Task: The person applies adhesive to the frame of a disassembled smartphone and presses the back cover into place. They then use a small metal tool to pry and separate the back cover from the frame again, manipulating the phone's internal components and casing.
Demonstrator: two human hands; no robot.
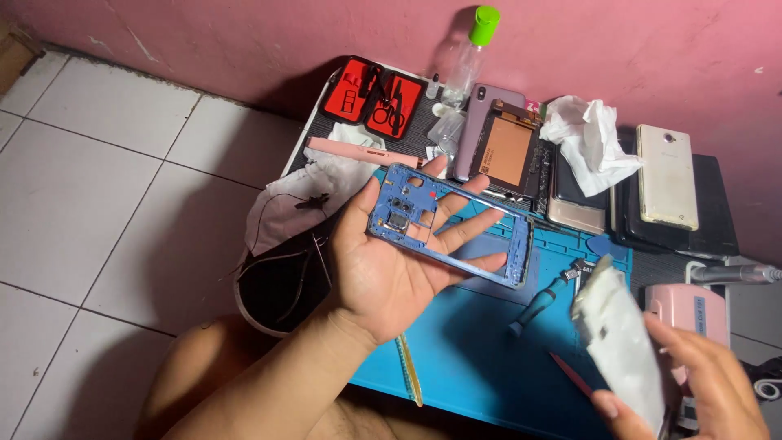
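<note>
My left hand [391, 261] lies palm up over the blue work mat [472, 358], and a blue phone middle frame [456, 224] rests across its palm and fingers. The frame is an open rectangle with small parts at its top end. At the lower right my right hand [692, 391] grips a whitish phone back cover [623, 342], tilted and slightly blurred. The two hands are apart.
A blue-handled screwdriver [542, 297] and a red pry tool [570, 373] lie on the mat. Behind are several phones, an opened phone with an orange panel [507, 151], crumpled tissue [588, 143], a red tool case [375, 96], a clear bottle with green cap [468, 53], a pink device [692, 310]. A black bin [277, 285] stands left.
</note>
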